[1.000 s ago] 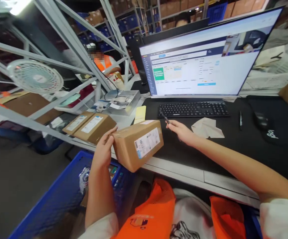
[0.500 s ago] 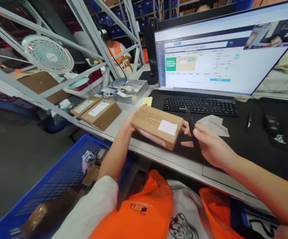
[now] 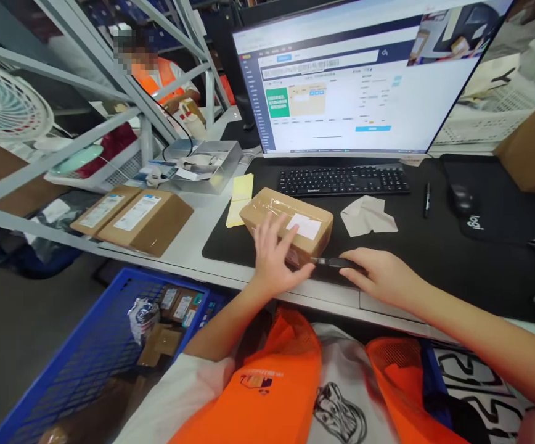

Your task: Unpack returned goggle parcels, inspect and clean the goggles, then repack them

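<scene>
A small taped cardboard box (image 3: 274, 213) with a white label lies on the black desk mat (image 3: 434, 253) in front of the keyboard (image 3: 344, 180). My left hand (image 3: 274, 256) lies on its near side, fingers spread over the top. My right hand (image 3: 381, 275) holds a slim dark tool (image 3: 332, 263), its tip at the box's near right corner.
A monitor (image 3: 364, 80) stands behind the keyboard, with a pen (image 3: 427, 198), a mouse (image 3: 461, 198) and a crumpled paper (image 3: 367, 216) on the mat. Two labelled boxes (image 3: 133, 219) lie at the left, a metal tray (image 3: 203, 161) behind them. A blue crate (image 3: 87, 364) holds parcels below. A person in an orange vest (image 3: 156, 74) works behind the racking.
The box has gone from my raised hands down onto the mat. My left hand now lies on top of it, and my right hand has lowered the dark tool to its corner.
</scene>
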